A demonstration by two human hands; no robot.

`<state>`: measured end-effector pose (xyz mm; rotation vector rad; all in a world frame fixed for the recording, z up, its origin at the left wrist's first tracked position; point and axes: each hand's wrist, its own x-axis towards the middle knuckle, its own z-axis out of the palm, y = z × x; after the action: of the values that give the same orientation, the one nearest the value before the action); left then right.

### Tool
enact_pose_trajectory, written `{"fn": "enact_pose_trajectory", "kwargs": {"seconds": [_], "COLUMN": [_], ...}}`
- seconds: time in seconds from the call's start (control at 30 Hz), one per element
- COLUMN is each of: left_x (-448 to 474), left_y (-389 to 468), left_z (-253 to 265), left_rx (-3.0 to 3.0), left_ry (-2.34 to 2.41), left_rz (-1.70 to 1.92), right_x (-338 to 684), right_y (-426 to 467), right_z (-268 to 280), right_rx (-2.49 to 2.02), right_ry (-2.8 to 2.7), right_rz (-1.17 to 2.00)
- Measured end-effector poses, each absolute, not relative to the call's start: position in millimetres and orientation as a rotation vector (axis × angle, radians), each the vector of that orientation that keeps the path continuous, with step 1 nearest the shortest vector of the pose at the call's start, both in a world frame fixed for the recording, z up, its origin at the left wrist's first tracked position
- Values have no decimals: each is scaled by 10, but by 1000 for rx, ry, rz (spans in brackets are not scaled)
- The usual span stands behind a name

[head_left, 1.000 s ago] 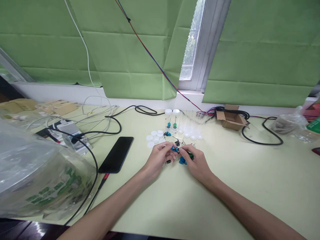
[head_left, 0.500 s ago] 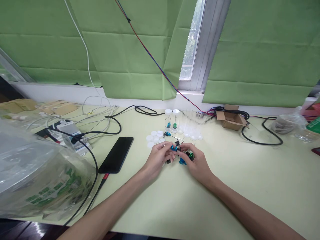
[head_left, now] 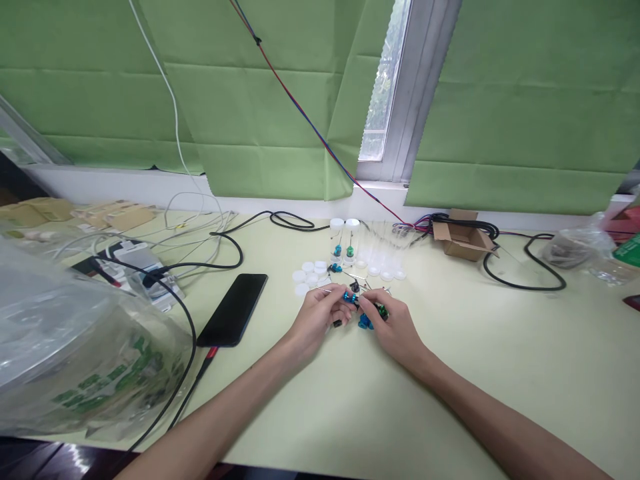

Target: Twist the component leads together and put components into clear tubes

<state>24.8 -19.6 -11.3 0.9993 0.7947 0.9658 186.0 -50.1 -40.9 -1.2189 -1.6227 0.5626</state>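
Shiny blue metal, short and rounded, makes up the small part (head_left: 349,297) held between the hands, low over the worktop (head_left: 320,413). The left hand (head_left: 316,317) pinches it, thumb against curled fingers; the right hand (head_left: 395,323) has its fingers nearly closed at the other end, though I cannot tell whether they grip it. Glossy blue pieces (head_left: 365,321) lie beneath the right hand. Just beyond are flat, round white discs (head_left: 310,268) and two upright, clear tubes with white tops. Farther out come a smooth black phone (head_left: 233,310), crinkled translucent plastic (head_left: 90,347), an open cardboard box (head_left: 464,241) and creased green fabric blinds (head_left: 270,100).
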Motion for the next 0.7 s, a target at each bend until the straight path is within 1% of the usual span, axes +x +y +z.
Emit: {"fn": "enact_pose_trajectory", "kwargs": {"seconds": [0.17, 0.43, 0.7], "left_x": [250, 231, 246], "left_y": [-192, -186, -199], "left_z": [-110, -123, -100], "left_rx": [985, 975, 987], "left_ry": [806, 795, 800], "left_rz": [967, 981, 971], "right_x": [1864, 1858, 1863], "right_y": [-496, -525, -519], "right_z": [-403, -384, -385], "right_rx": [-1220, -1099, -1134], "right_ry": [-1605, -1605, -1596], "right_rz": [585, 587, 592]}}
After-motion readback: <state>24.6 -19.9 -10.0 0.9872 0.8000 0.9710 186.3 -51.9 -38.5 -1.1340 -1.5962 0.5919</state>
